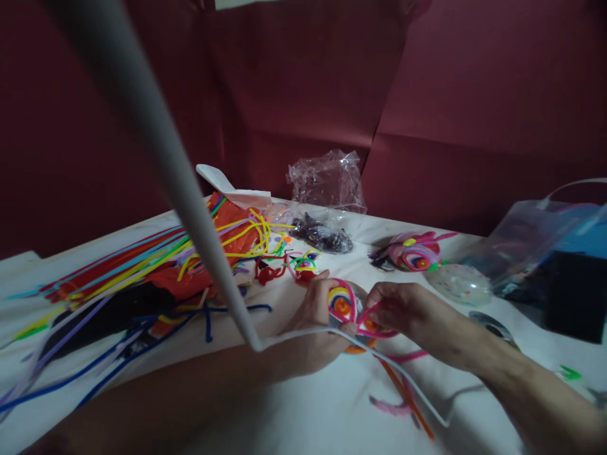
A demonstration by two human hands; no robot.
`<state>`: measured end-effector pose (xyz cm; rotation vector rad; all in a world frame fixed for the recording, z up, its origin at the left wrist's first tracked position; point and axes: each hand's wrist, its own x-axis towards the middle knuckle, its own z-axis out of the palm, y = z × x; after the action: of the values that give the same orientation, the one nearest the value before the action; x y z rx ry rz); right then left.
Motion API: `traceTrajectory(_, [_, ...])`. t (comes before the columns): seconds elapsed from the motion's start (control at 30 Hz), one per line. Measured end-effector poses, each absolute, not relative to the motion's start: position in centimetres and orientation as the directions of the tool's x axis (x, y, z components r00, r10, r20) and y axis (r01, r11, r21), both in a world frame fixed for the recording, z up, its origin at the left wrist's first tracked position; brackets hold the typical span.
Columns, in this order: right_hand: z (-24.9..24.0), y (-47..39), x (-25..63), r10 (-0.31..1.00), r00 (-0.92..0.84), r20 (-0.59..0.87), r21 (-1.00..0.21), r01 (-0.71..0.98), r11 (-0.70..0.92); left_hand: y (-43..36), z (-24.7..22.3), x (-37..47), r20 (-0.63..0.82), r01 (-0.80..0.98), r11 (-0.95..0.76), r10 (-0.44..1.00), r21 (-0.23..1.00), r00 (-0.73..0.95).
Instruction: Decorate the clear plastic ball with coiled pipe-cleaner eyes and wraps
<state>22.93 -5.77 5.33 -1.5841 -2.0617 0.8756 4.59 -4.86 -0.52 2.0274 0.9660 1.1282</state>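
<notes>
Your left hand [318, 316] pinches the coiled pipe-cleaner spiral [342, 302]; your right hand [403, 311] grips the pink strand [367, 316]; keep the coil flat, wrap snugly, tension even.

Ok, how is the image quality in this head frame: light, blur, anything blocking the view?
Head view: dim overall, with the forearms in shadow; a white pipe cleaner close to the lens is out of focus and cuts across the left half; both hands, left and right, and the coiled pipe-cleaner piece are soft but readable; the table edges bow from wide-angle distortion; no glare.
</notes>
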Motion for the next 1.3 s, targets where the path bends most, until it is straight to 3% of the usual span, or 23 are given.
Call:
traceTrajectory(0.1, [4.9, -5.8, 22.8, 0.967, -0.251, -0.042, -0.728, 0.671, 0.142, -5.1, -1.2, 5.0, 0.489, 0.272, -0.581, 0.804, 0.767, 0.34])
traceTrajectory(0.27, [4.3, -5.9, 22.9, 0.974, -0.229, -0.002, -0.792, 0.595, 0.138, -4.9, -1.5, 5.0, 0.444, 0.269, -0.541, 0.826, 0.797, 0.346])
traceTrajectory(0.5, [3.9, -5.9, 23.0, 0.974, -0.227, 0.001, -0.853, 0.508, 0.119, -4.8, -1.4, 4.0, 0.479, 0.408, -0.669, 0.737, 0.621, 0.477])
traceTrajectory(0.63, [4.1, -6.0, 22.9, 0.974, -0.227, -0.017, -0.865, 0.491, 0.099, -4.8, -1.5, 4.1, 0.466, 0.334, -0.629, 0.76, 0.702, 0.453])
traceTrajectory(0.77, [4.0, -6.0, 22.8, 0.973, -0.231, -0.025, -0.876, 0.473, 0.089, -4.6, -1.8, 4.4, 0.444, 0.261, -0.521, 0.844, 0.813, 0.302])
traceTrajectory(1.0, [3.6, -6.0, 22.8, 0.977, -0.215, -0.005, -0.893, 0.44, 0.092, -4.1, -1.1, 4.6, 0.36, 0.2, -0.414, 0.897, 0.888, 0.256])
traceTrajectory(1.2, [3.7, -6.0, 22.8, 0.986, -0.166, -0.001, -0.901, 0.428, 0.071, -3.9, -1.6, 5.0, 0.522, 0.21, -0.558, 0.828, 0.803, 0.205])
traceTrajectory(1.3, [3.7, -6.1, 22.7, 0.987, -0.163, -0.01, -0.903, 0.425, 0.061, -3.9, -1.8, 4.9, 0.485, 0.221, -0.526, 0.848, 0.822, 0.213])
